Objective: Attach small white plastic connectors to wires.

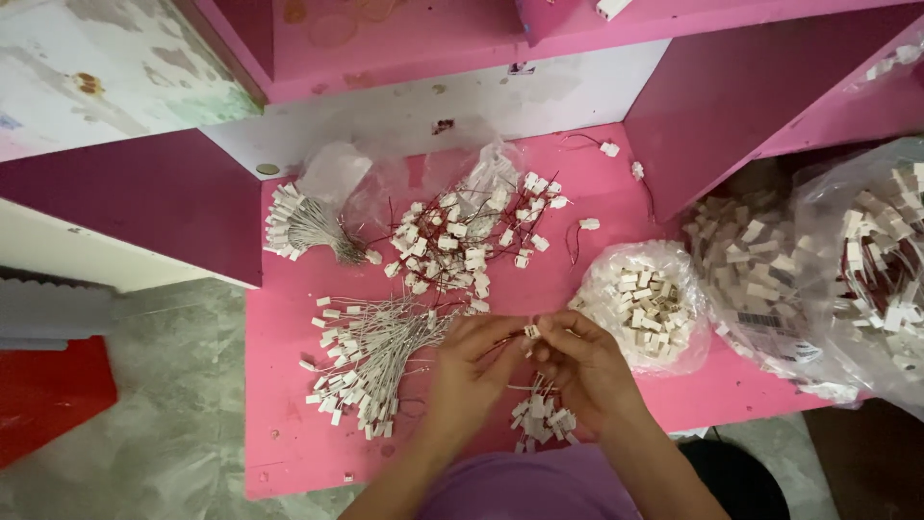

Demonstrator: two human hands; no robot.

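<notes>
Both hands pinching small white connector (531, 331), thin wire

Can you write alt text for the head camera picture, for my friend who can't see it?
Two bare hands, left hand and right hand, pinch a small white connector together over a pink table. Around them lie heaps of white connectors on thin wires, and a clear bag of white plastic pieces sits to the right.

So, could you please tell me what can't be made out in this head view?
- Small white connector: too small to tell its detail, pinched between left hand and right hand.
- Small pile: partly hidden behind the hands.
- Clear bag: cut off by the right edge.
</notes>
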